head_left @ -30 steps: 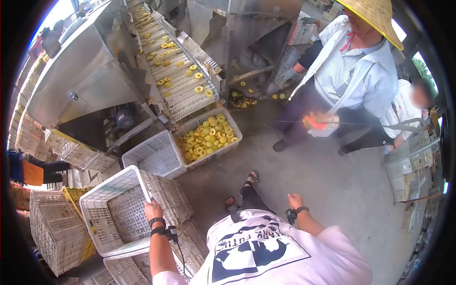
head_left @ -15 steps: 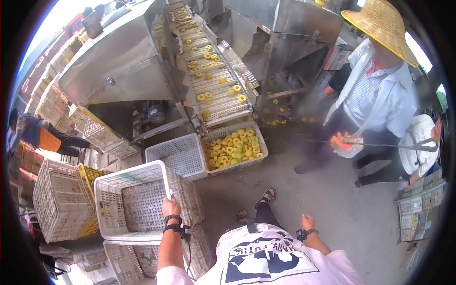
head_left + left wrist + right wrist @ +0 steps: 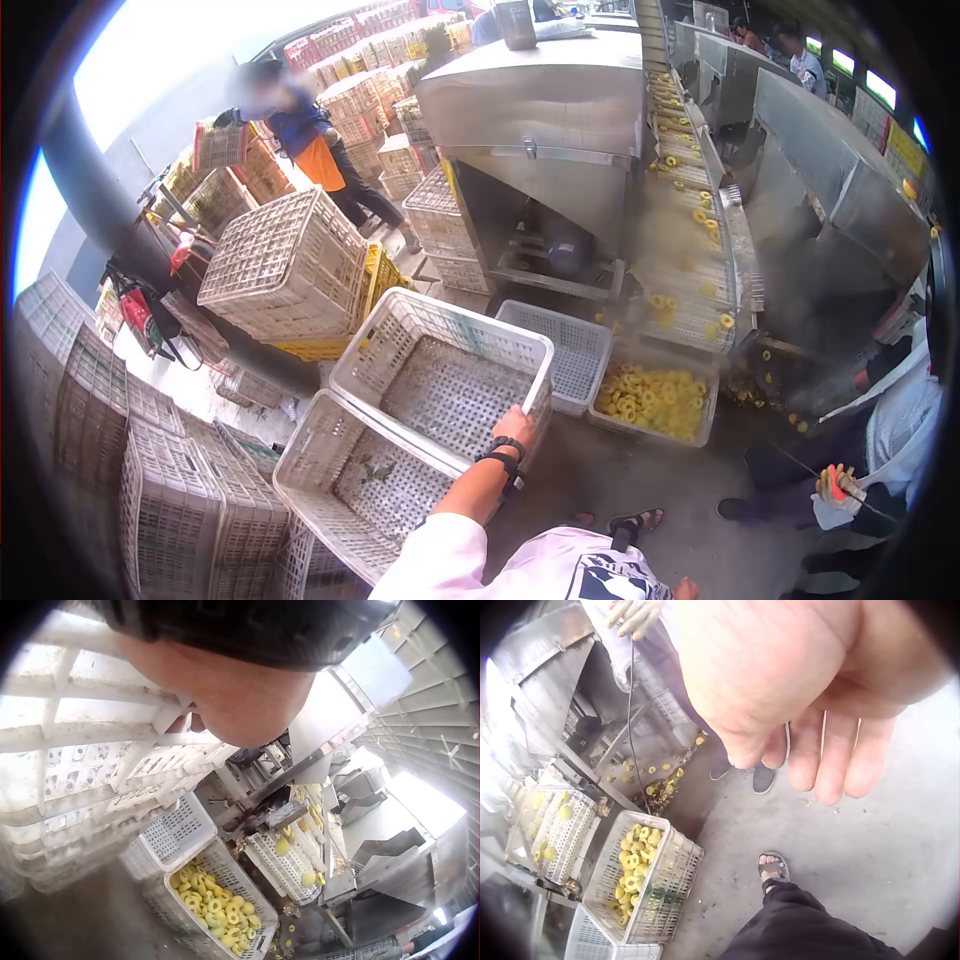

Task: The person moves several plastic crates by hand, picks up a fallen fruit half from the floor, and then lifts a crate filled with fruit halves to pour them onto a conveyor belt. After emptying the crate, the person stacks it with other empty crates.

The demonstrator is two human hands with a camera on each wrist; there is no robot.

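Note:
My left hand [image 3: 515,428] grips the near right rim of an empty white plastic crate [image 3: 455,385], which sits on the stack beside me. In the left wrist view the fingers curl over the rim of slotted plastic. Directly in front of that crate, nearer me, a second white crate [image 3: 380,490] has a few green scraps on its floor. My right hand [image 3: 802,690] hangs at my side with loosely bent fingers, holding nothing. Beyond the gripped crate stand an empty pale crate [image 3: 560,352] and a crate of pitted yellow fruit halves [image 3: 655,400].
A conveyor [image 3: 690,230] carrying fruit halves ends above the filled crate, beside a metal machine [image 3: 540,110]. Stacked crates [image 3: 285,250] stand at the left. A person in an orange apron [image 3: 318,160] handles a crate behind them. Another person's gloved hand [image 3: 838,485] holds a thin rod.
My view has swung left, so the crates and conveyor appear farther right. The left hand keeps its hold on the crate rim. The person in the straw hat has mostly left the frame.

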